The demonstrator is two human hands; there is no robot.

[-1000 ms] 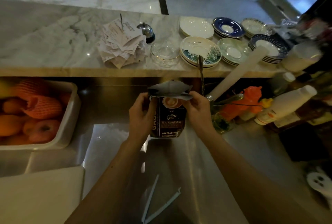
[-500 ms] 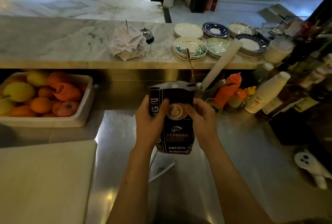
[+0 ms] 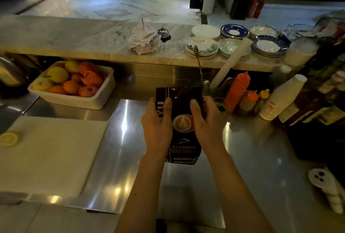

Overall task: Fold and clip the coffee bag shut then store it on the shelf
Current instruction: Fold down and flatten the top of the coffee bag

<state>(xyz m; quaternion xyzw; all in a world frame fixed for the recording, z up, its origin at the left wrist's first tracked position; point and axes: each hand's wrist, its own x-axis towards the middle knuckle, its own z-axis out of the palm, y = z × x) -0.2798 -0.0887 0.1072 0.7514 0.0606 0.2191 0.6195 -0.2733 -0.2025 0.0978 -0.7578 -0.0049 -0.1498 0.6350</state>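
Gripping bag (image 3: 183, 130) with both hands, left hand (image 3: 157, 132) wrapping its left edge, right hand (image 3: 206, 126) wrapping the right, thumbs pressing on the front near the top. Holding bag upright, bottom edge resting on or just above steel counter (image 3: 252, 158), hard to tell which. Top edge looking flat and straight, probably folding over or pressing down, fold itself not clearly showing in dim light. No clip showing on the bag or anywhere in view, so clipping not yet done by the look of it. Shelf not identifiable; storing not yet done. Judging progress as early: fold stage at most, clip and shelving pending. Sitting off to the left: fruit tub (image 3: 74, 100) and cutting board (image 3: 50, 150), well apart from bag.
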